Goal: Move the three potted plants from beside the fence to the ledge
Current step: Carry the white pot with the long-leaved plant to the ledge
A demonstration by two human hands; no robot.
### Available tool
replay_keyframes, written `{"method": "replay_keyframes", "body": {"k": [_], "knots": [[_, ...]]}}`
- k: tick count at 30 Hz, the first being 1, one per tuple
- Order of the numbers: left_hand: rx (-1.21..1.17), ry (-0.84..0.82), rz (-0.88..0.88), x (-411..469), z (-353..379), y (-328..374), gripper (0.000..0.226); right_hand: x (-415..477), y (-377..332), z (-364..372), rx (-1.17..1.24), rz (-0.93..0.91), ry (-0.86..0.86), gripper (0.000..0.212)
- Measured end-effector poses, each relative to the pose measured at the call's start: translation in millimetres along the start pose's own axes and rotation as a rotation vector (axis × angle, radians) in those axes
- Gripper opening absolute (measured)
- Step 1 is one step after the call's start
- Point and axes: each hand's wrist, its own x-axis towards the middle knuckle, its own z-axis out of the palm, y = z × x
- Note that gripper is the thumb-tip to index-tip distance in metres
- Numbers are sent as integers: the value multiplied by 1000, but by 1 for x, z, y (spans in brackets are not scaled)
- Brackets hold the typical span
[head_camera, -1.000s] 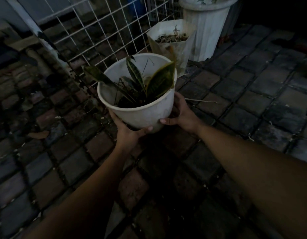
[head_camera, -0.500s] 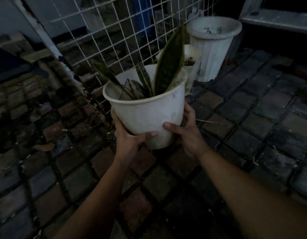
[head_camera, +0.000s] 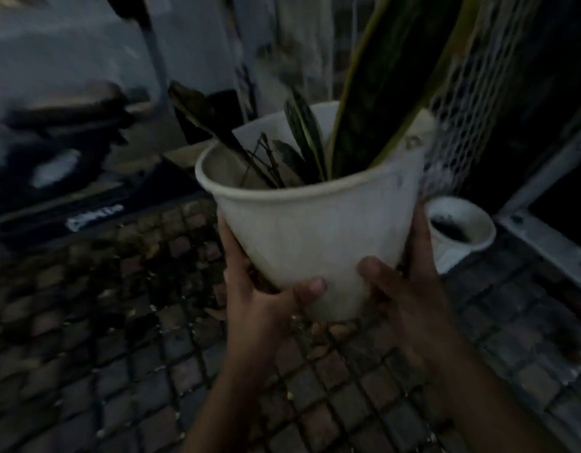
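Note:
A white plastic pot (head_camera: 318, 230) with a snake plant (head_camera: 390, 93) hangs in the air at the middle of the view, held well above the paving. My left hand (head_camera: 259, 299) grips its lower left side, thumb across the front. My right hand (head_camera: 410, 289) clasps the lower right side. A second white pot (head_camera: 459, 230) stands on the ground just right of the held one, beside the wire fence (head_camera: 472, 103). A third pot is hidden from view.
Dark brick paving (head_camera: 119, 322) covers the ground. A white frame bar (head_camera: 544, 237) runs along the right edge. A low ledge or step (head_camera: 96, 188) lies at the left, blurred by motion.
Both hands have lifted the snake-plant pot higher and closer to me. The view has swung left, so the fence and the other pot now sit at the right.

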Motion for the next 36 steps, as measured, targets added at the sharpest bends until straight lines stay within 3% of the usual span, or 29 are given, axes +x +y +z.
{"method": "replay_keyframes", "body": {"k": [8, 11, 15, 19, 24, 31, 36], "knots": [[136, 200, 90, 7, -75, 354, 130, -12, -269, 263, -97, 11, -205, 101], [204, 288, 148, 3, -109, 455, 128, -23, -330, 352, -86, 8, -276, 98], [249, 373, 276, 3, -159, 549, 123, -32, -369, 454, -21, -17, -366, 111], [327, 490, 386, 6, -213, 599, 119, -29, -375, 538, 35, -46, -503, 103], [370, 657, 490, 26, -285, 623, 117, -8, -345, 631, 86, -24, -708, 110], [452, 922, 513, 74, -376, 642, 109, 24, -289, 764, 102, 35, -865, 112], [493, 1109, 519, 89, -444, 660, 117, 39, -260, 864, 185, 83, -1093, 104]]}}
